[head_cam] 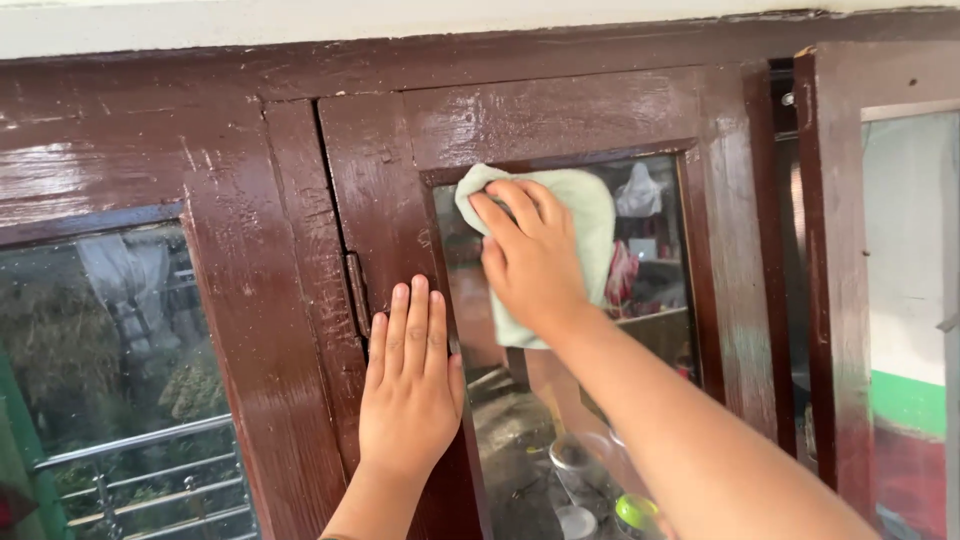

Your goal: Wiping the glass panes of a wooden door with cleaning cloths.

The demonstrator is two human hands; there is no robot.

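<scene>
Green cloth [585, 215] under my right hand [530, 255], fingers spread, near the pane's [655, 330] top edge; left hand [410, 385] flat, holding nothing, on the frame [385, 200].

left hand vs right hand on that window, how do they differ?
The left hand lies flat and bare on the brown wooden frame, fingers together, pointing up. The right hand is higher, pressing a pale green cloth against the glass pane, fingers angled up-left. Both press against the same window sash.
</scene>
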